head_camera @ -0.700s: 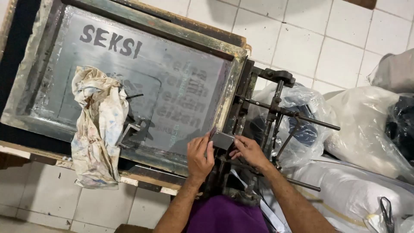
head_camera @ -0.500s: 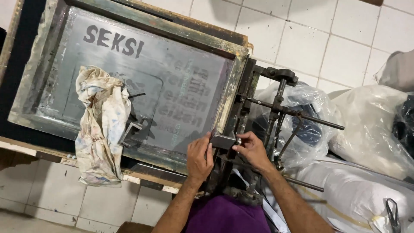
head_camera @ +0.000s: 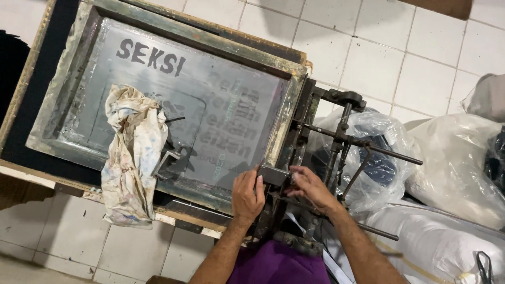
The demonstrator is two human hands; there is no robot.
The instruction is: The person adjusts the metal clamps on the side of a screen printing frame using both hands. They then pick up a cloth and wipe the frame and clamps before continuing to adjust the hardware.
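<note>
We are working on the small dark metal clamp block (head_camera: 274, 175) that is sitting at the near right corner of the wooden-framed printing screen (head_camera: 173, 108), where the frame is meeting the black iron hinge arm (head_camera: 336, 138) of the press. Our left hand (head_camera: 248, 195) is pressing against the block's left side, fingers curled close and thumb up along its edge; our right hand (head_camera: 310, 186) is pinching at its right end with fingertips drawn narrow, though we cannot tell whether they are turning a screw or only steadying the block.

Judging by how things are lying, the screen is already seated flat in the press with its corner in the clamp, so the mounting looks largely done and the fastening at this corner is what we are finishing. A crumpled, paint-stained white rag (head_camera: 131, 152) is lying across the grey mesh, beside a small metal bracket (head_camera: 167, 162), and both are waiting to be cleared.

Outward, clear plastic bags of dark cloth (head_camera: 368, 163) and white sacks (head_camera: 452, 247) are crowding the white tiled floor (head_camera: 400, 63).
</note>
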